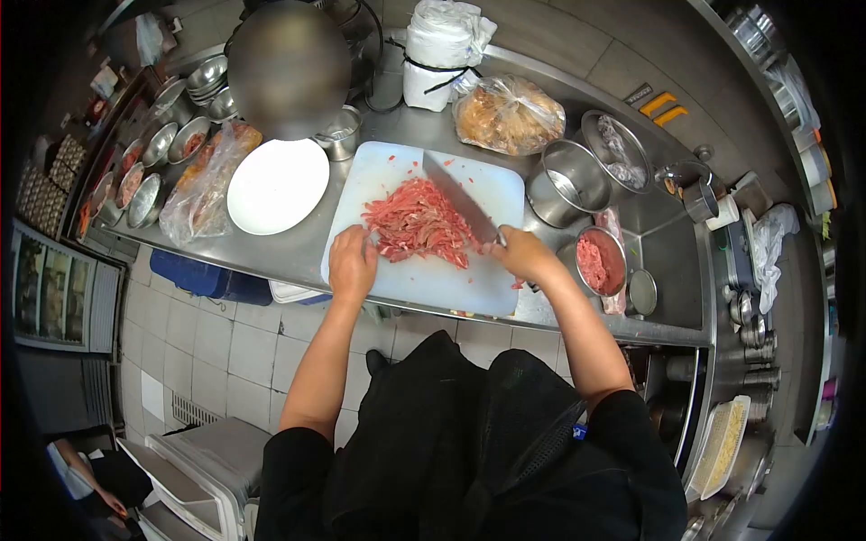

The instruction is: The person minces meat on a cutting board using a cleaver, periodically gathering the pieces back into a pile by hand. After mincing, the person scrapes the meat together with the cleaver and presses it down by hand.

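Observation:
A heap of sliced raw red meat (415,221) lies on a white cutting board (361,176) in front of me. My right hand (525,255) is closed round the handle of a broad-bladed kitchen knife (458,197). Its blade slants up and left over the board, along the right side of the heap. At the board's left edge, my left hand (353,264) rests with its fingers extended beside the meat, holding nothing that I can see. Small meat scraps are scattered near the board's far edge.
Left of the board lie a white oval plate (278,187), a bagged food item (203,189) and several metal bowls (144,200). A steel pot (561,191), a container of meat (595,261) and a sink (672,261) are at right. Behind stands a bag of brown food (508,115).

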Tool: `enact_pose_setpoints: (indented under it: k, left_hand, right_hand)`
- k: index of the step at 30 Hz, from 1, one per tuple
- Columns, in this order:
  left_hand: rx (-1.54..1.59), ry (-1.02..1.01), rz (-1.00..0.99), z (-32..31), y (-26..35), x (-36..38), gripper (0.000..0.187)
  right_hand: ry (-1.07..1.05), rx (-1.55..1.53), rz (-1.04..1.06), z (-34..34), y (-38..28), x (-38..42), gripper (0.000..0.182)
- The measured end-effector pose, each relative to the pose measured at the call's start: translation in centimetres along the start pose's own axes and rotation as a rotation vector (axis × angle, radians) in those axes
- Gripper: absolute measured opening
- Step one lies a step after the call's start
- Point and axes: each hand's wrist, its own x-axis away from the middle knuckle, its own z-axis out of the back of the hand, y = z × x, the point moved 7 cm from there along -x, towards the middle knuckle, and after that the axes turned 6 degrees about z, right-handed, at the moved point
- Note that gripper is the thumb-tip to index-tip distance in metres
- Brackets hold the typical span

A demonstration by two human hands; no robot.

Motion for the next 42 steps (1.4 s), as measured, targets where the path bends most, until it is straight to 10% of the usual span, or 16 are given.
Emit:
enact_pose_setpoints:
  k: [42]
  left_hand:
    - [-0.018, 0.001, 0.013, 0.1, 0.1, 0.5, 0.019]
  right_hand:
    - [0.026, -0.113, -0.05, -1.1, 0.7, -1.1, 0.047]
